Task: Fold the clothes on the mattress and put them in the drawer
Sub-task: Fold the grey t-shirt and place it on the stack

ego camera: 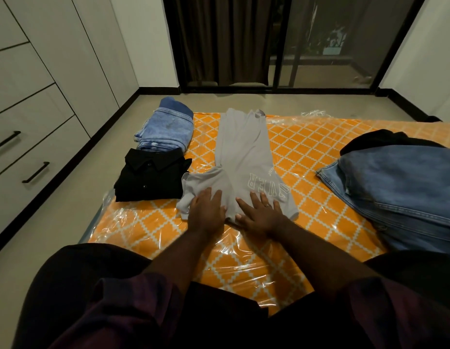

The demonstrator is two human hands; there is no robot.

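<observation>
Dark maroon sleeves, dark trousers, ring on right grip.

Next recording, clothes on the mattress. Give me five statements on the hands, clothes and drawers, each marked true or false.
1. Both the left hand and the right hand press flat on the grey T-shirt. True.
2. The black shirt lies spread out unfolded. False: it is folded, left of the T-shirt.
3. Folded light-blue denim lies beyond the black shirt. True.
4. One of the drawers stands open. False: all in view are closed.
5. The jeans on the right are neatly folded. False: they lie in a loose heap.
</observation>
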